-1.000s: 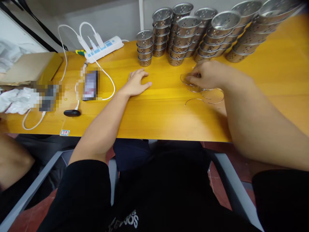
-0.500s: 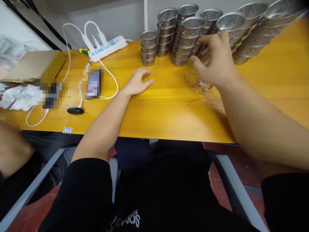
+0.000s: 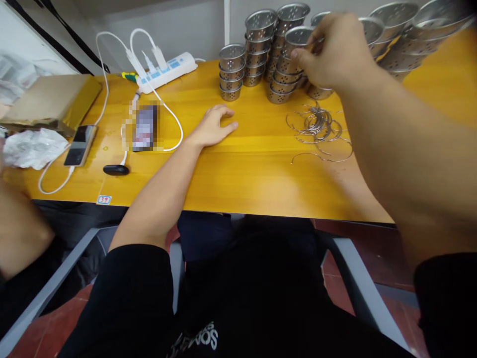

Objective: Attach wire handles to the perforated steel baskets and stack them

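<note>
My left hand [image 3: 216, 125] rests on the yellow table, holding nothing, thumb apart from its loosely bent fingers. It lies in front of a short stack of perforated metal cups [image 3: 231, 72]. At the back right, my right hand [image 3: 337, 52] reaches over the taller stacks. Its thumb and fingers close around the right side of the top perforated metal cup [image 3: 296, 40] of one stack; part of that cup is hidden by the hand. Below the hand is a loose tangle of thin metal wire rings [image 3: 316, 124].
More cup stacks [image 3: 402, 44] stand at the far right. On the left are a white power strip [image 3: 167, 73] with cables, two phones [image 3: 80, 145], a black oval case [image 3: 116, 170], a cardboard box [image 3: 52, 99] and a plastic bag [image 3: 35, 148]. Another person's arm [image 3: 22, 228] is at the left edge.
My right hand has moved up and away from me, from above the wire rings to the top cup of a stack, uncovering more of the rings. The left hand stays in place.
</note>
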A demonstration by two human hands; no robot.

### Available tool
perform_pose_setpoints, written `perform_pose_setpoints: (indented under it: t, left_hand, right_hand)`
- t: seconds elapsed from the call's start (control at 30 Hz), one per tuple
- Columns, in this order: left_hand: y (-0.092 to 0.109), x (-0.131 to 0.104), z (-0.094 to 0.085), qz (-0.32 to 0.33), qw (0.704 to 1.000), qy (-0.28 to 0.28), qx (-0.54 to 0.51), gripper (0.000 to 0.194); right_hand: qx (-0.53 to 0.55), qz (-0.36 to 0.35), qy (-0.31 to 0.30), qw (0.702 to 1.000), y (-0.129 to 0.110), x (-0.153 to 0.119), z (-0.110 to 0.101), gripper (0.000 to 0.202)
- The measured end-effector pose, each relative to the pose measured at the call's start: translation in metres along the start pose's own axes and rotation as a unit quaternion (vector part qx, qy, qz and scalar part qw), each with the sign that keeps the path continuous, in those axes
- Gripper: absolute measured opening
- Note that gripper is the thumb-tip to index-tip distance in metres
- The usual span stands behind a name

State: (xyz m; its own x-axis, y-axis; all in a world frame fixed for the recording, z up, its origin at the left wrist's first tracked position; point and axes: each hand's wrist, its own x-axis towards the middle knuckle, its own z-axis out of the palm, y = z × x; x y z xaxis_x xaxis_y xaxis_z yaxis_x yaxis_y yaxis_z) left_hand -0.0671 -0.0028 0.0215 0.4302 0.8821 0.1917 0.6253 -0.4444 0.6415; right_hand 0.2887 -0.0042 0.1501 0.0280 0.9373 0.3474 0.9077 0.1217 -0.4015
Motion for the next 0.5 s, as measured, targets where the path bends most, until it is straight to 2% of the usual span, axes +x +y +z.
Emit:
perform_pose_setpoints:
  t: [0.03, 0.13, 0.33, 0.4, 0.5]
  left_hand:
    - [-0.001, 0.001, 0.0, -0.001, 1.0, -0.002, -0.004, 0.063]
    - [0.001, 0.001, 0.0, 0.002, 1.0, -0.008, 0.004, 0.063]
    - [0.011, -0.003, -0.001, -0.002, 1.0, -0.015, 0.025, 0.065]
    - [0.01, -0.003, -0.001, -0.001, 1.0, -0.012, 0.023, 0.064]
    - [0.006, -0.003, 0.0, 0.001, 1.0, -0.005, 0.011, 0.062]
  right_hand:
    - [-0.004, 0.03, -0.001, 1.0, -0.01, -0.004, -0.003, 0.034]
    - [-0.01, 0.052, 0.006, 0.999, -0.027, -0.009, -0.008, 0.03]
    - [-0.002, 0.046, -0.003, 0.999, -0.026, -0.005, -0.012, 0.036]
    - [0.009, 0.029, -0.006, 1.0, -0.025, -0.005, -0.015, 0.036]
    - [0.052, -0.038, -0.025, 0.998, -0.029, -0.007, -0.017, 0.04]
